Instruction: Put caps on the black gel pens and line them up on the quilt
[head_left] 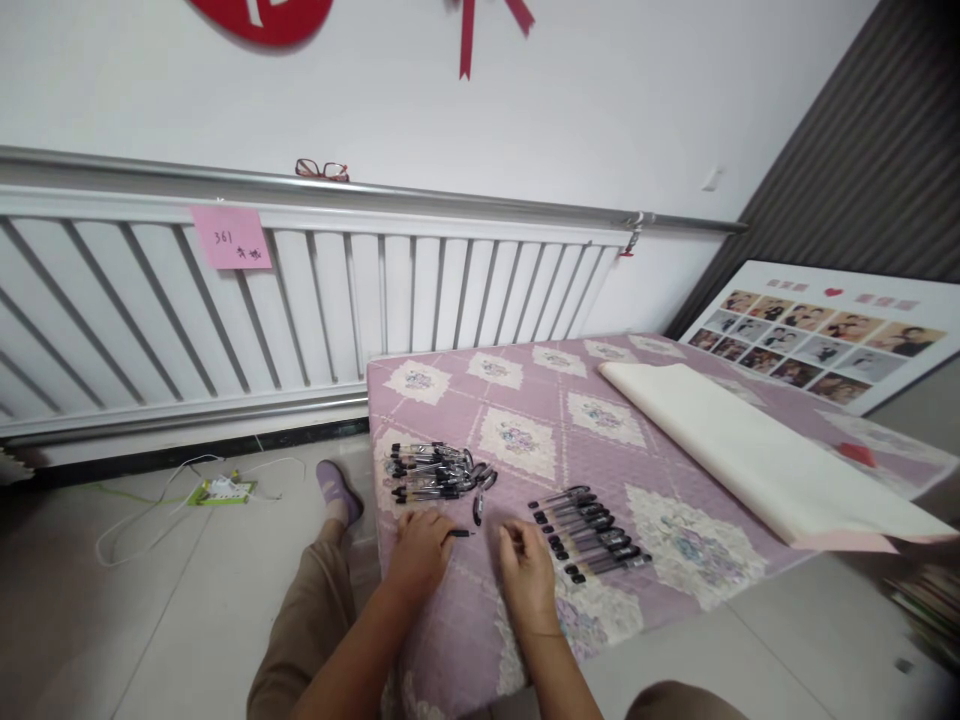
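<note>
My left hand is closed around a pen; only its dark end pokes out past the fingers, toward the right. Close by on the right, my right hand has its fingers curled together, and whatever lies in them is hidden. Beyond my left hand is a loose pile of pens with black ends. A black pen cap lies apart from that pile, between it and my hands. To the right of my right hand, several capped pens lie side by side in a slanted row.
The pens rest on a purple patterned bedspread. A cream sheet or board lies at right, before a photo board. A white radiator lines the wall, with glasses on its pipe. A power strip sits on the floor.
</note>
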